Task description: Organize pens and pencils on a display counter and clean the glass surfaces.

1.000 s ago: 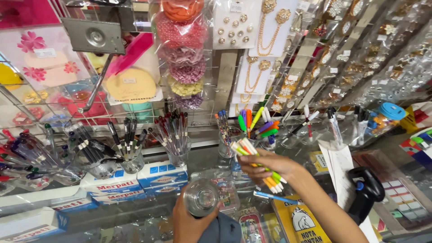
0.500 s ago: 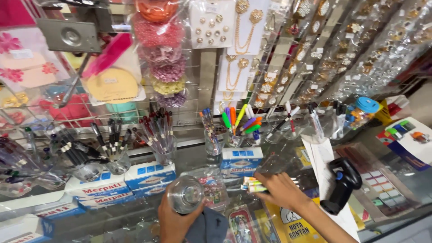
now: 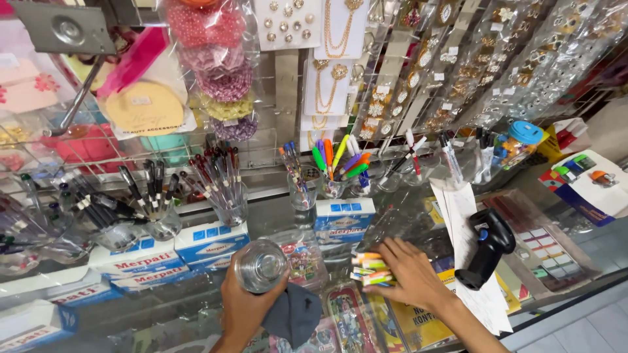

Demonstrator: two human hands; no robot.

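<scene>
Pens are standing in clear cups along the glass counter, blue-and-white boxes are lying in front, a black barcode scanner is resting on papers, and jewellery cards are hanging behind

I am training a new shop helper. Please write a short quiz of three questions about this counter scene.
1. True or false: the left hand holds an empty clear glass cup.
2. What lies under the right hand? A) bundle of highlighter markers B) scissors C) coins
3. Fill in: a black barcode ______ stands right of the right hand, on the glass counter.

Key: 1 true; 2 A; 3 scanner.
</scene>
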